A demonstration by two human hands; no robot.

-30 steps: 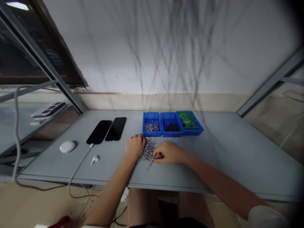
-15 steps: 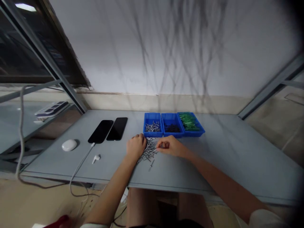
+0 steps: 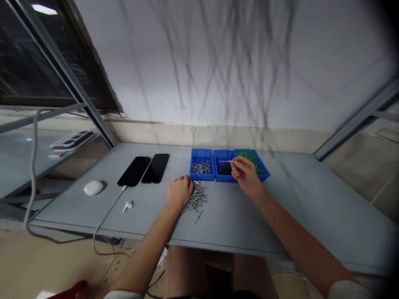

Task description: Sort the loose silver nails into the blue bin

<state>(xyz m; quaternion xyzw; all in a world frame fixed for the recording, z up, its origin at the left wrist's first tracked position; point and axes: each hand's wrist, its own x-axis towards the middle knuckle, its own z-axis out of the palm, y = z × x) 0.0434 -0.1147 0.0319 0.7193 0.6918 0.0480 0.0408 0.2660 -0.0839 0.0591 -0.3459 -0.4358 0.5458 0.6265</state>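
My right hand (image 3: 245,172) pinches a thin silver rivet (image 3: 225,161) by one end, above the middle blue bin (image 3: 226,179), where dark pieces lie. Silver rivets (image 3: 202,167) are in the left blue bin (image 3: 202,177). Green pieces (image 3: 247,156) fill the right blue bin (image 3: 267,173), partly covered by my hand. My left hand (image 3: 179,192) rests with curled fingers at the left edge of a loose rivet pile (image 3: 197,197); whether it grips any is hidden. One single rivet (image 3: 198,216) lies apart in front of the pile.
Two black phones (image 3: 134,171) (image 3: 155,168) lie left of my left hand, one with a white cable (image 3: 107,211). A white earbud (image 3: 127,206) and white case (image 3: 93,187) sit further left. A power strip (image 3: 72,141) is on the side shelf.
My right hand has moved from the pile's right side up and right to the bins, now with a rivet showing in its fingers. My left hand has stayed by the pile.
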